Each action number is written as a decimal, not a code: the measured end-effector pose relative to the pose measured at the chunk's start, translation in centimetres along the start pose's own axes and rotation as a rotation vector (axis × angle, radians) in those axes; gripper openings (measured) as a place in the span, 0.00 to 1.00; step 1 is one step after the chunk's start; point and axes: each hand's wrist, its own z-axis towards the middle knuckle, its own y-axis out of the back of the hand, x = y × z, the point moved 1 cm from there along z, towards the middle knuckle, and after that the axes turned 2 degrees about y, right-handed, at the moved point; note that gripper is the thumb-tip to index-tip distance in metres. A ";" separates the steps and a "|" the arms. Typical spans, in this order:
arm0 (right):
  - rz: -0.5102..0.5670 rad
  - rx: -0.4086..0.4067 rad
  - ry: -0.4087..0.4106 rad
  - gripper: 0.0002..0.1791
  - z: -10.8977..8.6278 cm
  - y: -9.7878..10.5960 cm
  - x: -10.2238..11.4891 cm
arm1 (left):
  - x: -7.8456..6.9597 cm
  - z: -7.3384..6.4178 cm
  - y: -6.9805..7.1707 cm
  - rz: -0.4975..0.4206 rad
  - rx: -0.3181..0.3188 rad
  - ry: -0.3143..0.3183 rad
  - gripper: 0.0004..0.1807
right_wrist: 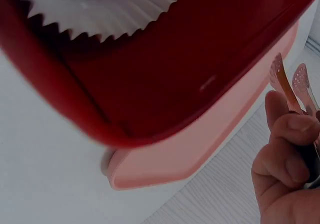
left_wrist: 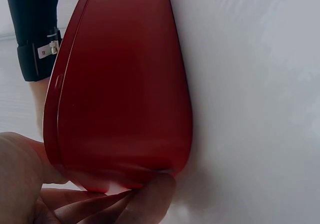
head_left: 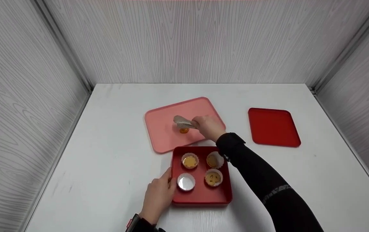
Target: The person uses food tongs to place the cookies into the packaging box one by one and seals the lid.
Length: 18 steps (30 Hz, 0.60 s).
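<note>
My right hand [head_left: 209, 127] grips a pair of tongs [head_left: 184, 122] over the pink tray [head_left: 158, 137]. In the right wrist view the two perforated tong heads [right_wrist: 301, 78] stand apart. Just below them lies a small orange-brown piece [head_left: 184, 130]; whether the tongs touch it I cannot tell. My left hand [head_left: 159, 195] holds the left side of a red square box [head_left: 200, 196], its fingers against the outer wall. Inside the box stand white paper cups: a back-left one with a yellow cookie [head_left: 190, 162], two on the right with cookies [head_left: 212, 178], and a front-left cup [head_left: 186, 182] with a bare bottom.
A smaller red tray [head_left: 273, 127] lies flat at the right of the white table [head_left: 107, 161]. The box's back edge stands close to the pink tray's front edge. Grey wood-grain panels [head_left: 184, 42] wall the table at the back and both sides.
</note>
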 end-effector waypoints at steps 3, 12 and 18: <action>-0.025 0.037 -0.004 0.14 0.1 -0.2 0.2 | 0.1 0.0 -0.1 0.011 -0.012 -0.007 0.20; -0.182 0.064 -0.038 0.13 0.3 0.2 0.6 | 0.1 0.1 0.0 0.010 -0.010 -0.001 0.21; -0.266 0.082 -0.092 0.12 -0.5 1.6 0.7 | 0.1 0.1 0.1 0.003 -0.004 0.005 0.21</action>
